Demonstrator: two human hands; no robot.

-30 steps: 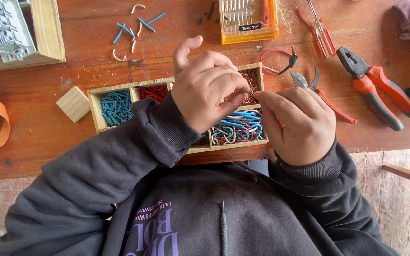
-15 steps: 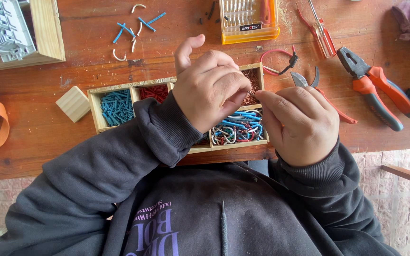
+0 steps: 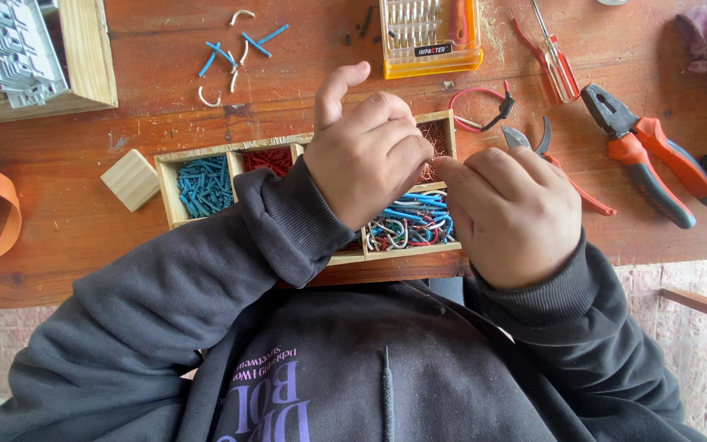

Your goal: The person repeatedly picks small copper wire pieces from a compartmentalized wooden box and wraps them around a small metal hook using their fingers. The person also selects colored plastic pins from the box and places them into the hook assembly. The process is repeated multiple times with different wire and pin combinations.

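Two hands are held close together above a wooden compartment tray [image 3: 172, 190] at the near edge of a worn wooden workbench [image 3: 67, 245]. The left hand [image 3: 367, 155] is curled, thumb raised, its fingertips bunched as if pinching something small; what is pinched cannot be made out. The right hand [image 3: 517, 214] is clenched, knuckles up, and whether anything is gripped inside cannot be told. Beneath them, a compartment of mixed coloured wire loops [image 3: 411, 223] is seen, with copper strands [image 3: 431, 147], red sleeve cuttings [image 3: 270, 160] and blue sleeve cuttings [image 3: 203, 185] sorted beside it. A small wooden block [image 3: 130, 178] lies just left of the tray. Further back, orange-handled pliers [image 3: 652, 160], red wire cutters [image 3: 562, 176], a screwdriver [image 3: 554, 57], an orange bit case [image 3: 430, 37] and scattered wire offcuts [image 3: 231, 49] are spread out. With the tray sitting at the bench edge under both sleeves, it could likely be nudged off and its sorted pieces spilled.
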